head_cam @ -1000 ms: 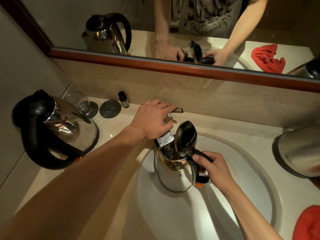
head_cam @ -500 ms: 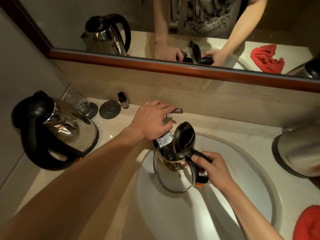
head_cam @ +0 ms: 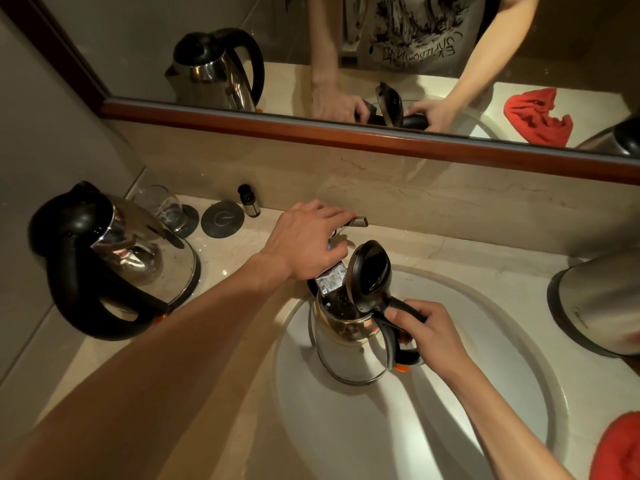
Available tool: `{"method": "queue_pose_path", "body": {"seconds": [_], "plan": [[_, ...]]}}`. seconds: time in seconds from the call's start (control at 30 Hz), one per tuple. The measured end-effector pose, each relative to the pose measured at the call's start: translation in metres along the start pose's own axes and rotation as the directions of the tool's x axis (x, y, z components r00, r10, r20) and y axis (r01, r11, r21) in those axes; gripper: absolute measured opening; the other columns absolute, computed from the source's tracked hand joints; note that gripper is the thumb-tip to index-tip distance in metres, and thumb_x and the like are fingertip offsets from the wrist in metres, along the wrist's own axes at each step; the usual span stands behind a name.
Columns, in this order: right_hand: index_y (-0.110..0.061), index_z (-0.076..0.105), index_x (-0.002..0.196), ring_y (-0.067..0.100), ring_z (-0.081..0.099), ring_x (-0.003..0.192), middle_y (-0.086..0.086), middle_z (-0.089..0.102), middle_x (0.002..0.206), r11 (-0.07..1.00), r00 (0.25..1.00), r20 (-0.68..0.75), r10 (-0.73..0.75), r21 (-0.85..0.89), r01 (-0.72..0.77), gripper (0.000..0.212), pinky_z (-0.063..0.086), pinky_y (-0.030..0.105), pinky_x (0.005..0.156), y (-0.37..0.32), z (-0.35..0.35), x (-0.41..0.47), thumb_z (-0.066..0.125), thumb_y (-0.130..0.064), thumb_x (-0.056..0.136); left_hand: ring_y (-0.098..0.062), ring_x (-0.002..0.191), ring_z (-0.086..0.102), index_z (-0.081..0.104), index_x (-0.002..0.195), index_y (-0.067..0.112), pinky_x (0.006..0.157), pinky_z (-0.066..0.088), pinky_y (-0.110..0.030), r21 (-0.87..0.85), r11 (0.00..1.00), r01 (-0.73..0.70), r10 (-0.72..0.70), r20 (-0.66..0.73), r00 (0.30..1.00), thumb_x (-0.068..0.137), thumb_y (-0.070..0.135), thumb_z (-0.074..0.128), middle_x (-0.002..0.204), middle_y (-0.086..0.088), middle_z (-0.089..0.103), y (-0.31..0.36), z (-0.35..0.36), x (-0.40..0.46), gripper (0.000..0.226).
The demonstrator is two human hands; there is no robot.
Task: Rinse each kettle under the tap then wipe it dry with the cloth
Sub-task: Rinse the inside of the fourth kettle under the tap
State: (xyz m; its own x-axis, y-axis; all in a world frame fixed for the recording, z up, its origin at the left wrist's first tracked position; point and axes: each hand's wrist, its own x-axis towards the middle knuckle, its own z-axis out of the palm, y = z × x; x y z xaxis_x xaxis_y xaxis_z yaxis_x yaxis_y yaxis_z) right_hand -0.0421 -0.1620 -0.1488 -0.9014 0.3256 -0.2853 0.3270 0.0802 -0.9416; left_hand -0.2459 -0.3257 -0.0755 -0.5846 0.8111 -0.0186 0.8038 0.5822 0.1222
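Almost nothing moves: right hand (head_cam: 427, 336) grips the kettle (head_cam: 349, 344) handle, holding it upright in the sink (head_cam: 485, 410) under the tap (head_cam: 334, 280); left hand (head_cam: 308, 240) rests curled on the tap lever, just far-left.

1. The kettle in the basin (head_cam: 349, 355) has a mirror-bright steel body with a glossy black plastic lid (head_cam: 370, 271) and handle.
2. The kettle at left (head_cam: 114, 261) shows the same polished metal and shiny black plastic.
3. The worktop (head_cam: 242, 393) is smooth, veined beige stone.
4. The basin (head_cam: 485, 393) is glossy white.
5. The cloth (head_cam: 620, 452) is nubbly red fabric.
6. The mirror frame (head_cam: 346, 131) is varnished wood.
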Motion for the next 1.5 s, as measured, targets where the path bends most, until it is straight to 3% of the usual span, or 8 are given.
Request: {"method": "queue_pose_path", "body": {"seconds": [0.5, 0.7, 0.9, 1.03, 1.17, 1.27, 1.37, 1.5], "plan": [[0.007, 0.07, 0.074, 0.018, 0.052, 0.055, 0.012, 0.056, 0.058, 1.0, 1.0, -0.006, -0.004, 0.016, 0.004, 0.064, 0.043, 0.033, 0.062, 0.0016, -0.0009, -0.0005, 0.07, -0.057, 0.068, -0.018, 0.124, 0.047, 0.046, 0.146, 0.026, 0.095, 0.034, -0.034, 0.002, 1.0, -0.001, 0.001, 0.005, 1.0, 0.088, 0.05, 0.033, 0.143, 0.006, 0.054, -0.0001, -0.0002, -0.0002, 0.064], [0.006, 0.073, 0.076, 0.019, 0.053, 0.056, 0.029, 0.059, 0.067, 1.0, 1.0, 0.001, -0.016, 0.011, 0.016, 0.065, 0.043, 0.03, 0.061, 0.0027, -0.0017, -0.0009, 0.069, -0.058, 0.07, -0.017, 0.125, 0.046, 0.045, 0.146, 0.026, 0.095, 0.034, -0.034, -0.003, 1.0, 0.0, 0.0, 0.008, 1.0, 0.086, 0.051, 0.032, 0.144, 0.007, 0.053, -0.0007, 0.0005, 0.0001, 0.066], [0.005, 0.075, 0.078, 0.019, 0.052, 0.057, 0.027, 0.06, 0.065, 1.0, 1.0, -0.005, -0.007, 0.022, 0.007, 0.063, 0.042, 0.031, 0.061, 0.0047, -0.0028, -0.0016, 0.069, -0.058, 0.07, -0.018, 0.125, 0.046, 0.045, 0.146, 0.026, 0.096, 0.034, -0.035, -0.003, 1.0, -0.005, 0.005, 0.007, 1.0, 0.088, 0.05, 0.034, 0.144, 0.006, 0.053, -0.0007, 0.0012, 0.0002, 0.065], [0.002, 0.074, 0.075, 0.021, 0.051, 0.057, 0.014, 0.057, 0.06, 0.999, 1.0, -0.011, 0.007, 0.031, -0.007, 0.059, 0.042, 0.035, 0.063, 0.0057, -0.0018, -0.0011, 0.07, -0.057, 0.07, -0.018, 0.125, 0.046, 0.045, 0.146, 0.026, 0.095, 0.034, -0.035, 0.0, 1.0, -0.005, 0.005, 0.006, 1.0, 0.088, 0.051, 0.034, 0.144, 0.006, 0.053, -0.001, 0.0007, 0.0003, 0.064], [-0.003, 0.073, 0.069, 0.021, 0.052, 0.057, 0.022, 0.056, 0.061, 1.0, 1.0, -0.013, 0.011, 0.027, -0.01, 0.053, 0.041, 0.036, 0.063, 0.003, -0.001, -0.0012, 0.07, -0.056, 0.07, -0.018, 0.125, 0.046, 0.045, 0.146, 0.026, 0.095, 0.034, -0.035, -0.003, 1.0, -0.003, 0.003, 0.008, 1.0, 0.088, 0.051, 0.034, 0.144, 0.006, 0.053, -0.001, 0.0015, 0.0003, 0.064], [-0.01, 0.074, 0.065, 0.02, 0.052, 0.057, 0.017, 0.056, 0.058, 1.0, 1.0, -0.004, 0.011, 0.027, -0.011, 0.047, 0.04, 0.035, 0.063, 0.0007, -0.0015, -0.002, 0.07, -0.057, 0.07, -0.018, 0.125, 0.047, 0.045, 0.146, 0.026, 0.095, 0.035, -0.035, 0.0, 1.0, -0.003, 0.003, 0.007, 1.0, 0.088, 0.051, 0.034, 0.144, 0.005, 0.053, -0.0014, 0.0009, 0.0003, 0.064], [-0.003, 0.076, 0.074, 0.02, 0.053, 0.058, 0.024, 0.06, 0.064, 1.0, 1.0, -0.006, 0.006, 0.021, -0.005, 0.056, 0.042, 0.036, 0.064, 0.0027, -0.0014, -0.0015, 0.069, -0.058, 0.07, -0.018, 0.125, 0.047, 0.045, 0.146, 0.025, 0.096, 0.035, -0.035, -0.004, 1.0, -0.004, 0.004, 0.007, 1.0, 0.088, 0.05, 0.034, 0.143, 0.005, 0.054, -0.0009, 0.0007, 0.0001, 0.064], [0.001, 0.074, 0.074, 0.02, 0.052, 0.057, 0.013, 0.057, 0.059, 1.0, 1.0, -0.009, 0.009, 0.026, -0.009, 0.06, 0.041, 0.037, 0.064, 0.0036, -0.0018, -0.0001, 0.07, -0.058, 0.069, -0.018, 0.125, 0.047, 0.045, 0.146, 0.025, 0.096, 0.035, -0.035, -0.008, 1.0, -0.003, 0.003, 0.003, 1.0, 0.088, 0.05, 0.034, 0.143, 0.005, 0.054, -0.0007, 0.0002, 0.0003, 0.064]]}}
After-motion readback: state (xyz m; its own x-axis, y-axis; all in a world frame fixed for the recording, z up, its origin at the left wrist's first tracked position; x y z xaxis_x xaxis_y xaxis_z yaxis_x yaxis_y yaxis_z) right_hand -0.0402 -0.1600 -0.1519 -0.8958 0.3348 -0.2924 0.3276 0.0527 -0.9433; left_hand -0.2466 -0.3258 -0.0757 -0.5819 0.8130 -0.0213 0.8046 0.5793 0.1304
